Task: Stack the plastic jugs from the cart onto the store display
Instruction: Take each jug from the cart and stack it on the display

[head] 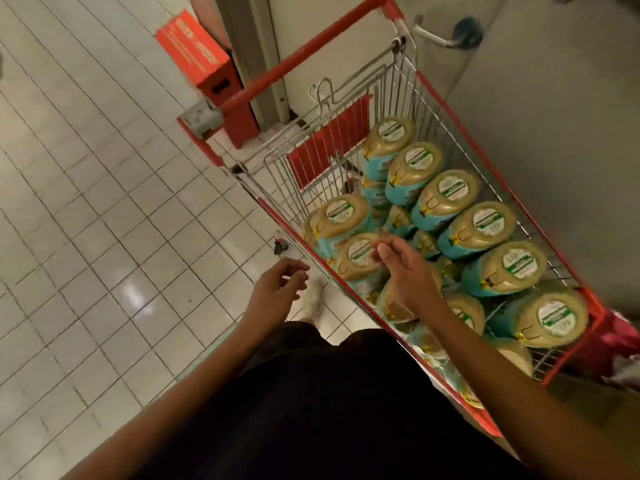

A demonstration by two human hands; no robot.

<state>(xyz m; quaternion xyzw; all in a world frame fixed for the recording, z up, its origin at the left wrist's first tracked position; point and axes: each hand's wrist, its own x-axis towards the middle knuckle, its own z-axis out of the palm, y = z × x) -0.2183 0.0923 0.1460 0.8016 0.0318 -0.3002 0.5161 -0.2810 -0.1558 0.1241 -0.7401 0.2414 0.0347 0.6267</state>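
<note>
A wire shopping cart (460, 133) with red trim and a red handle (304, 53) stands to my right. It holds several plastic jugs (446, 195) with beige tops, white-and-green round labels and teal wrappers. My right hand (403, 271) hovers over the cart above one jug (358, 256) near the cart's left side, fingers loosely curled and holding nothing. My left hand (277, 285) hangs over the floor just outside the cart's left rim, relaxed and empty. The store display is not in view.
Pale floor tiles (104, 237) spread to the left. A red box (204, 67) leans by a door frame beyond the cart handle. A door with a metal lever handle (440, 34) is at top right. Red packaging (616, 341) lies past the cart's right end.
</note>
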